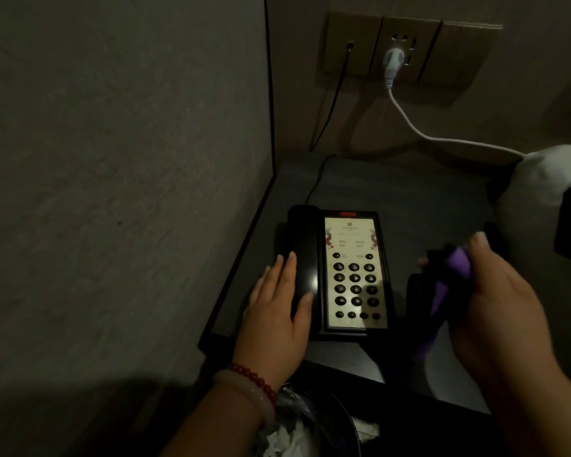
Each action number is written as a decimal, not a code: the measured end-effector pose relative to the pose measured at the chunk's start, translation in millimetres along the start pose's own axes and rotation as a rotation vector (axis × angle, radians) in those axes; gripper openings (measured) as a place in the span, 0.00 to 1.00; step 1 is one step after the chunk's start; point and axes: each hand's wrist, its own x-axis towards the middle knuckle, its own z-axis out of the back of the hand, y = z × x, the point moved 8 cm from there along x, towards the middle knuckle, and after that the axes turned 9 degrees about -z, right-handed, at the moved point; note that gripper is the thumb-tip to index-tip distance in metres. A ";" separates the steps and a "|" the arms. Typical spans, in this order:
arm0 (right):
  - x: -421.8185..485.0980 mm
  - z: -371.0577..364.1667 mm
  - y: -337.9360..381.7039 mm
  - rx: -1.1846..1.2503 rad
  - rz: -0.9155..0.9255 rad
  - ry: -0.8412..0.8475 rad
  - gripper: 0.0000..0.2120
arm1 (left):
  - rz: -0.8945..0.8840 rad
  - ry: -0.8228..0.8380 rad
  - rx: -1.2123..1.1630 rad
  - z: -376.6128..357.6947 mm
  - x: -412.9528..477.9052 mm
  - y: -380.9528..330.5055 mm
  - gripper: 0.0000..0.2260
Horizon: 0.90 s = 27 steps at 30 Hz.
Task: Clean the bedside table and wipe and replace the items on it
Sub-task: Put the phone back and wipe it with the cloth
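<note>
A black desk telephone (350,275) with a pale keypad panel sits on the dark bedside table (409,199), its handset along the left side. My left hand (281,305) lies flat with straight fingers on the lower part of the handset. To the right of the phone, my right hand (505,308) grips a purple cloth (455,275) bunched together with something dark, held just above the table. What the dark thing is cannot be made out in the dim light.
A wall (129,176) stands close on the left. Behind the table, a socket panel (402,51) holds a black phone cord (330,103) and a white plug with cable (409,117) running right. White bedding (548,173) lies at right; a bin with rubbish (310,430) below.
</note>
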 end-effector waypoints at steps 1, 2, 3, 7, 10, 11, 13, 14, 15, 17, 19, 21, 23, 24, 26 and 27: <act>-3.3 -3.8 1.9 0.018 0.012 0.035 0.12 | -0.010 -0.008 0.008 0.3 0.1 1.2 0.24; -7.1 -9.2 7.6 -0.009 0.071 0.073 0.08 | -0.025 -0.007 0.026 0.5 0.6 2.5 0.24; -12.6 -17.7 16.6 -0.100 0.171 0.102 0.08 | -0.042 -0.001 0.051 1.1 1.2 3.6 0.24; -31.7 -82.7 40.4 -0.754 0.789 0.090 0.15 | -0.088 -0.012 0.088 6.9 3.5 9.0 0.31; -16.8 -140.7 14.1 -0.996 0.901 0.267 0.17 | -0.093 -0.008 0.075 7.0 2.6 11.0 0.32; -10.2 -155.0 4.6 -1.078 0.905 0.308 0.18 | -0.083 -0.002 0.074 5.8 1.9 12.2 0.32; 6.7 -172.6 -8.8 -1.211 0.968 0.312 0.18 | -0.067 0.003 0.070 3.2 1.3 14.5 0.32; 18.4 -176.6 -10.3 -1.234 0.955 0.307 0.17 | -0.065 0.004 0.063 2.3 1.4 14.2 0.32; 30.2 -177.7 -7.4 -1.228 0.896 0.292 0.17 | -0.068 0.007 0.055 0.9 2.0 13.6 0.32; 45.1 -174.1 2.7 -1.165 0.780 0.253 0.19 | -0.076 0.005 0.046 -0.8 2.9 12.0 0.33; 38.7 -171.4 -0.7 -1.186 0.768 0.309 0.20 | -0.077 -0.005 0.036 -0.2 3.5 11.9 0.34; 12.5 -167.9 -11.7 -1.195 0.853 0.401 0.20 | -0.080 -0.019 0.049 1.8 4.0 11.7 0.33; -8.5 -159.0 -22.7 -1.221 0.922 0.406 0.21 | -0.094 -0.044 0.074 3.7 4.1 10.4 0.31; -10.7 -157.3 -21.8 -1.230 0.923 0.387 0.21 | -0.100 -0.051 0.077 4.0 3.8 9.5 0.31; 3.4 -161.3 -12.3 -1.239 0.865 0.333 0.23 | -0.098 -0.037 0.071 2.4 2.8 9.6 0.32; 18.2 -166.1 -8.6 -1.246 0.802 0.319 0.23 | -0.099 -0.034 0.070 2.5 2.8 9.9 0.33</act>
